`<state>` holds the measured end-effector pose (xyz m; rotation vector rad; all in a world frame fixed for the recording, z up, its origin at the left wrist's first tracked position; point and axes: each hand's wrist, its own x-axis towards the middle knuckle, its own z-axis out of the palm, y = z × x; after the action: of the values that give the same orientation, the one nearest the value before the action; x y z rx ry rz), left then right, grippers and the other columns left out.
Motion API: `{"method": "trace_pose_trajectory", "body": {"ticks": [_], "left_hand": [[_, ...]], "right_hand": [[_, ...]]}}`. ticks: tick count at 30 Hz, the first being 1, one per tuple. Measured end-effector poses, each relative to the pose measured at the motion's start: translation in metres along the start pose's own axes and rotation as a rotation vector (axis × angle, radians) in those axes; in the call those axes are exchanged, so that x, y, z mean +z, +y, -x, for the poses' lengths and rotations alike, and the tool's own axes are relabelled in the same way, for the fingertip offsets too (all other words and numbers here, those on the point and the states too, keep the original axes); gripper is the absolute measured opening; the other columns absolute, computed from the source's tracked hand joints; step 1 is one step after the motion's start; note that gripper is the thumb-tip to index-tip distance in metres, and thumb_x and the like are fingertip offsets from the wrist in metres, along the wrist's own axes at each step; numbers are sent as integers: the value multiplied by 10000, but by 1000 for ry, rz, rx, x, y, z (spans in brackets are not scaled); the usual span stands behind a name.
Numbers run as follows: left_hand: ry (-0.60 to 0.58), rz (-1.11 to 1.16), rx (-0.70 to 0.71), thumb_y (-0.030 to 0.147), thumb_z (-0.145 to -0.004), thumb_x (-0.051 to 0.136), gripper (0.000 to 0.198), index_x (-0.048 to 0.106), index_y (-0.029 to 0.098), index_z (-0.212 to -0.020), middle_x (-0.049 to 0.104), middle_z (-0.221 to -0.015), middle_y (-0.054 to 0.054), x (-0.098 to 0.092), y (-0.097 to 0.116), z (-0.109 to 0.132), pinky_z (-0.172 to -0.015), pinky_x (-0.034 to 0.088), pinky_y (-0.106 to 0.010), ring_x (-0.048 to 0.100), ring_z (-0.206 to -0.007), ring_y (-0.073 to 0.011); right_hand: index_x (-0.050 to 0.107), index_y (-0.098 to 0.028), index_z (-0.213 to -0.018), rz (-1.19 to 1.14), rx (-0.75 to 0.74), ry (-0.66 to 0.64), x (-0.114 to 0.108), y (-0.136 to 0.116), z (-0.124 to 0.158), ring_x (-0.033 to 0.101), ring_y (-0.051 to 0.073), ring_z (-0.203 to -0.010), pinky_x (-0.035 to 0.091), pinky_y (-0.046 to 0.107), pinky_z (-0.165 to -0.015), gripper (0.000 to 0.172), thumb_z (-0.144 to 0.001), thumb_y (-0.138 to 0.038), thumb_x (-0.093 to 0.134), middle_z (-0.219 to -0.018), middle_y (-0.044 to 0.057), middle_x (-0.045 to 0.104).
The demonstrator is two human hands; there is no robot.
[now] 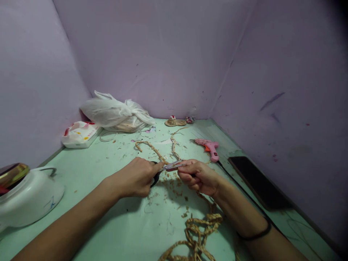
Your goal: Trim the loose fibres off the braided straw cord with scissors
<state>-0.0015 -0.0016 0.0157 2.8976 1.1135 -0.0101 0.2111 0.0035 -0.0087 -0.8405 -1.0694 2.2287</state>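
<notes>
My left hand (136, 177) is closed round the black handles of a pair of scissors (167, 168), whose silver blades point right. My right hand (198, 175) is closed on a braided straw rope (174, 145), pinching it right at the blades. The rope runs from my right hand away across the green table (114, 203) in two strands, and a tangled heap of the same rope (198, 232) lies near me below my right wrist. Straw bits litter the table under my hands.
A pink glue gun (208, 146) with a black cord lies to the right, a dark phone (258, 183) beyond it. White plastic bags (114, 112) sit at back left, a white pot (27, 195) near left, and a small straw mat (175, 122) at the back wall.
</notes>
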Motion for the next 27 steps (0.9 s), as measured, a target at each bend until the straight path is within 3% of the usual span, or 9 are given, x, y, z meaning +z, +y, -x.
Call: {"method": "trace_pose_trajectory", "body": {"ticks": [10,17,27], "left_hand": [[-42,29,1,145,-655,460,429,484,234,-1073,647,-743,-20,0,-1,-1,-557,392,-231,596,-672,-172],[-26,-52,-56,183,-669,469,458,431,233,-1123,646,-779,-39,2,1,0,-532,376,-262,600,-672,-212],[-59,52,-61,122,-622,474,366,485,214,-976,634,-729,-30,5,2,-5,-524,343,-237,581,-646,-191]], "right_hand": [[630,-110,-870,6,-1,27,-2,4,-2,83,14,-359,59,137,-304,197,-711,-124,515,-453,-90,303],[618,-132,-963,134,11,107,9,4,-3,118,8,-318,38,159,-299,281,-694,-170,548,-433,-77,407],[567,-141,-691,114,-4,163,9,5,-3,130,3,-315,33,160,-301,42,-664,-173,566,-429,-77,407]]}}
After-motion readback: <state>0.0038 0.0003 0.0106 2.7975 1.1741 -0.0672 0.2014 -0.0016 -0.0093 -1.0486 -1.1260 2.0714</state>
